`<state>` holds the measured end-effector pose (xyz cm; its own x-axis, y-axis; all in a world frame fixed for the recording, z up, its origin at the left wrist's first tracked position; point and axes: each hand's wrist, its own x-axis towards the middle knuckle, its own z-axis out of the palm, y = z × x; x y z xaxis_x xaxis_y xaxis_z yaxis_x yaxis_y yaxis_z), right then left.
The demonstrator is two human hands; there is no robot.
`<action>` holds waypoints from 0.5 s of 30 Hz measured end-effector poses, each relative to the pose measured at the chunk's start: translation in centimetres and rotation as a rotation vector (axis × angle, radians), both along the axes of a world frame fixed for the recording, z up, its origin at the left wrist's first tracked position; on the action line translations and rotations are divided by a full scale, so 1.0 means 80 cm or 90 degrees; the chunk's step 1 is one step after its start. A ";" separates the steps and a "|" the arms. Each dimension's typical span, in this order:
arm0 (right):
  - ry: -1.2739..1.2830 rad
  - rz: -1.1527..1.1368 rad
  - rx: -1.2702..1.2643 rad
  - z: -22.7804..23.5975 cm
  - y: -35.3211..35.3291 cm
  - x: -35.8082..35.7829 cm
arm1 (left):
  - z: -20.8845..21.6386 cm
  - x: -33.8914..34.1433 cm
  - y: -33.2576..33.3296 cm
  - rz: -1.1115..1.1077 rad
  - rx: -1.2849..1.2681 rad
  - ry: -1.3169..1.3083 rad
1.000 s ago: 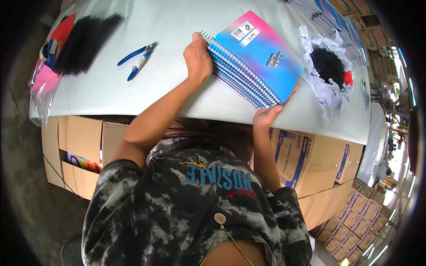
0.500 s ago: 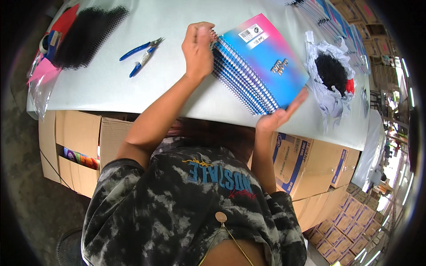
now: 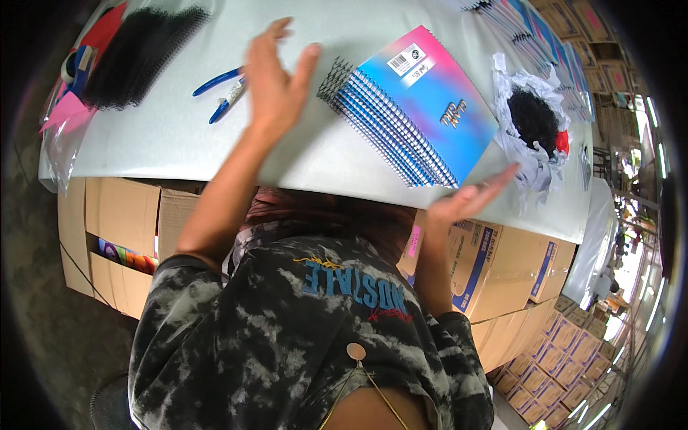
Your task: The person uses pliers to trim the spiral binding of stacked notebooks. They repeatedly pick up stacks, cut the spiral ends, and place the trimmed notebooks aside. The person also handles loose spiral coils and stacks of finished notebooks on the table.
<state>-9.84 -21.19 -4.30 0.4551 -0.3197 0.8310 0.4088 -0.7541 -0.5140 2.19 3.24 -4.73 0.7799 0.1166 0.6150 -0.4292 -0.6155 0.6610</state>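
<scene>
A stack of spiral notebooks [image 3: 430, 107] with pink and blue covers lies tilted on the table, its wire bindings fanned toward me. Dark coil ends [image 3: 335, 80] stick out at the stack's upper left. My left hand [image 3: 279, 82] hovers left of these ends, fingers spread and holding nothing. It partly hides blue-handled cutting pliers [image 3: 216, 82], beside which lies a blue and white pen-like tool [image 3: 228, 102]. Just off the stack's lower right corner, my right hand [image 3: 469, 201] has its fingers stretched out and is empty.
Black plastic coils [image 3: 143, 57] lie at the far left beside a tape roll [image 3: 69, 68] and pink paper [image 3: 68, 112]. Crumpled paper [image 3: 505, 107] holding black coil scraps [image 3: 534, 118] is at right. More notebooks [image 3: 502, 25] are behind it. Cardboard boxes [image 3: 122, 208] stand under the table edge.
My left hand has let go of the coil ends and moved left, toward the pliers. My right hand has come off the stack's lower corner, slightly to the right.
</scene>
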 end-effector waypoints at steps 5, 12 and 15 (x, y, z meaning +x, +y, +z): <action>0.142 0.205 -0.166 0.125 0.018 0.036 | -0.044 -0.064 0.108 0.197 0.557 0.282; 0.600 0.338 -0.631 0.157 0.150 0.157 | -0.055 -0.076 0.104 0.218 0.473 0.174; 0.767 0.346 -0.840 0.129 0.197 0.192 | -0.048 -0.069 0.105 0.129 0.395 0.272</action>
<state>5.55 -5.47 6.04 0.7297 0.5431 -0.4156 0.6174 -0.7844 0.0590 -3.30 11.62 -8.57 0.9641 0.0157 0.2651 -0.0539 -0.9659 0.2532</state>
